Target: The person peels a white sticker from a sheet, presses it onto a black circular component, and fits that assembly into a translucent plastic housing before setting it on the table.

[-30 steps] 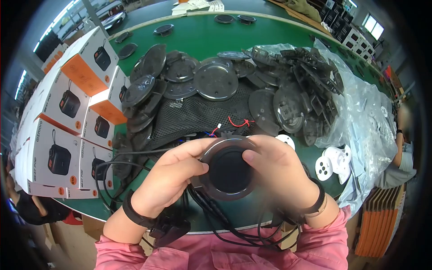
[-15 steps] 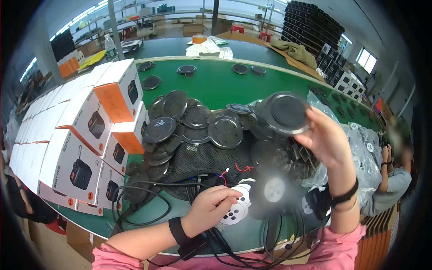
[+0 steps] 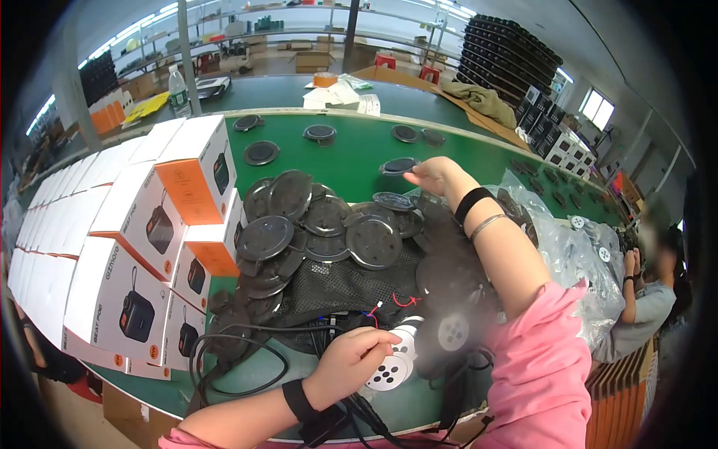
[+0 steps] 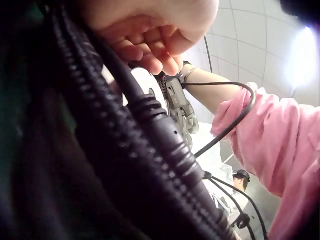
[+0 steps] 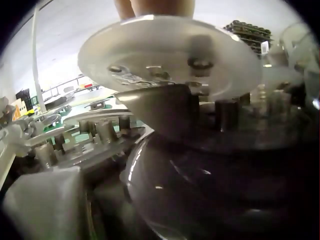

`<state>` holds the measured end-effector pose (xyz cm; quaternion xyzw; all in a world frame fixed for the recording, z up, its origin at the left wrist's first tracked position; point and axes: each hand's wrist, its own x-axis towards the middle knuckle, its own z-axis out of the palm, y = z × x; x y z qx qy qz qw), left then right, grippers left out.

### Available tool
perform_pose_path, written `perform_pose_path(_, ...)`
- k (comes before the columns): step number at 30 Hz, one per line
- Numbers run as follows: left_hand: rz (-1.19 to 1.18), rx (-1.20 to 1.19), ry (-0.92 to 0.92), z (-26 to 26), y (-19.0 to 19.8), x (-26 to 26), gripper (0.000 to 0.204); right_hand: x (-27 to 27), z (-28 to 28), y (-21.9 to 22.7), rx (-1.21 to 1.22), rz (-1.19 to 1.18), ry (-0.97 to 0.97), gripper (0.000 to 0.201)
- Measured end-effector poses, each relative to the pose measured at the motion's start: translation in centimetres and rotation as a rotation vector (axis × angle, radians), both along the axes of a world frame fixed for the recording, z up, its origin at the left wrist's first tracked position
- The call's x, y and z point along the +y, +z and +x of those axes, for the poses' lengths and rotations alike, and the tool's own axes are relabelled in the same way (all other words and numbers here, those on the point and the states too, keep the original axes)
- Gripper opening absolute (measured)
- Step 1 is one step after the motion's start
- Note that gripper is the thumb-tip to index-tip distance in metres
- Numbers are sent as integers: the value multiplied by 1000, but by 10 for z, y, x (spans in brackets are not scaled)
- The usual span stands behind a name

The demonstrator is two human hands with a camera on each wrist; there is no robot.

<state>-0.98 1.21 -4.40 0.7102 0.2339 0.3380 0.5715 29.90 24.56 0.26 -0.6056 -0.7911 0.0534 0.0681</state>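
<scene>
In the head view, my right hand [image 3: 441,178] reaches over the pile to the green table, fingers at the near right rim of a round black disc [image 3: 399,166]. The right wrist view shows fingers [image 5: 157,7] behind a translucent disc [image 5: 165,37], which hides most of that hand. My left hand [image 3: 350,367] lies low in the middle, fingers loosely curled beside white discs with dark holes [image 3: 390,373]. In the left wrist view, that hand [image 4: 155,30] holds nothing; black cables pass in front.
Black discs [image 3: 374,241] are heaped around a mesh bag [image 3: 321,288]. Stacked white and orange boxes [image 3: 123,299] stand at left, plastic bags [image 3: 591,277] at right. Cables [image 3: 247,382] loop near the front edge. Separate discs [image 3: 262,153] lie at the back.
The black disc, first held in both hands, has moved with my right hand away to the back of the table. My left hand has lowered beside the white discs. The head view has tilted up.
</scene>
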Motion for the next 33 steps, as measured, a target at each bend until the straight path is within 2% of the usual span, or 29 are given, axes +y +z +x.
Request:
perform_pose_path(2, 11, 9, -5, 0, 2, 1, 19, -48, -45, 45, -61, -60, -307, 23)
perform_pose_path(4, 34, 9, 1, 0, -1, 3, 19, 14, 18, -13, 78, -70, -25, 23)
perform_pose_path(5, 59, 6, 0, 0, -2, 2, 19, 0, 7, -3, 556, -223, -159, 24)
perform_pose_path(6, 48, 12, -5, 1, -2, 2, 19, -23, -9, 16, 1035, -372, -302, 34)
perform_pose_path(7, 42, 15, -2, 0, -1, 2, 19, -38, -15, 26, 1668, -436, -390, 32)
perform_pose_path(8, 32, 20, -3, 0, -1, 2, 19, -10, 22, -8, 1081, -284, -142, 33)
perform_pose_path(10, 39, 24, 11, 1, -1, 1, 19, -88, -39, 67, 1004, -422, -203, 35)
perform_pose_path(12, 37, 35, 15, 2, 0, 1, 20, -135, -57, 95, 917, -374, -192, 37)
perform_pose_path(13, 24, 14, 16, 2, -2, 1, 20, -161, -69, 106, 793, -279, -155, 32)
perform_pose_path(14, 8, -2, 17, 2, -4, 0, 21, -187, -78, 111, 671, -191, -119, 30)
perform_pose_path(16, -37, -7, 36, 3, -3, 0, 22, -230, -86, 105, 533, 12, 160, 29)
perform_pose_path(18, -162, -34, 76, 1, 3, -2, 22, -269, -101, 87, 257, 189, 219, 25)
perform_pose_path(20, -230, -107, 110, -1, 0, -2, 20, -295, -120, 69, 154, -24, 51, 19)
perform_pose_path(24, -298, -176, 137, -5, -3, -4, 20, -298, -132, 14, 218, -87, 45, 18)
perform_pose_path(26, -298, -211, 128, -4, -3, -2, 20, -291, -133, -4, 243, -9, 145, 24)
perform_pose_path(27, -305, -206, 129, -4, -4, -1, 20, -292, -133, -2, 260, -79, 149, 31)
perform_pose_path(30, -328, -202, 144, -2, -3, -2, 21, -290, -129, -2, 301, -98, 193, 34)
perform_pose_path(33, -319, -172, 165, 0, -1, -3, 20, -292, -130, -8, 345, -134, 136, 33)
